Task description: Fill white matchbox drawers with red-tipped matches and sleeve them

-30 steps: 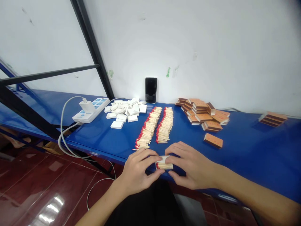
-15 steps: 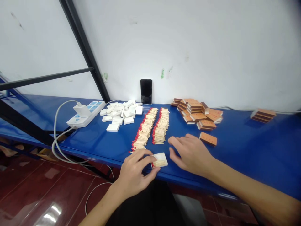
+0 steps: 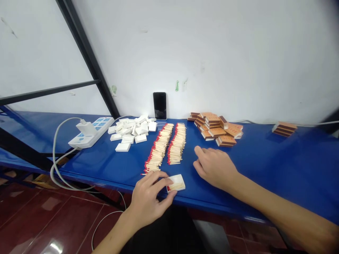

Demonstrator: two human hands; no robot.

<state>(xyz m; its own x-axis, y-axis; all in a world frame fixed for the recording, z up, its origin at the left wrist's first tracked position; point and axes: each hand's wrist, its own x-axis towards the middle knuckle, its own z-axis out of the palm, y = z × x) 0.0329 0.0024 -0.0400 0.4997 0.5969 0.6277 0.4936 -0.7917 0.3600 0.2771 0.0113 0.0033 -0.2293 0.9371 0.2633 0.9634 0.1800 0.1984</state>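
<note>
My left hand (image 3: 150, 194) grips a small white matchbox tray (image 3: 180, 179) by its left end, thumb in front and fingers behind. Matches with red heads lie along the tray's near side. To the right, my right hand (image 3: 215, 167) is low over the table with its fingers curled inward. The back of the hand hides whatever the fingers hold. Beyond the tray, two long rows of loose matches, a left row (image 3: 159, 148) and a right row (image 3: 177, 144), run away from me, red heads to the left.
White trays (image 3: 128, 138) lie heaped at left. Brown-orange matchbox sleeves (image 3: 217, 132) are piled at right, and a small stack of matchboxes (image 3: 284, 129) stands farther right. A phone (image 3: 160, 106) leans on the wall. A power strip (image 3: 91, 133) with cables lies near the black frame post (image 3: 90, 58).
My right hand has curled its fingers, and the single sleeve beside it is no longer visible. My left hand keeps its hold on the tray. The whole view has shifted slightly.
</note>
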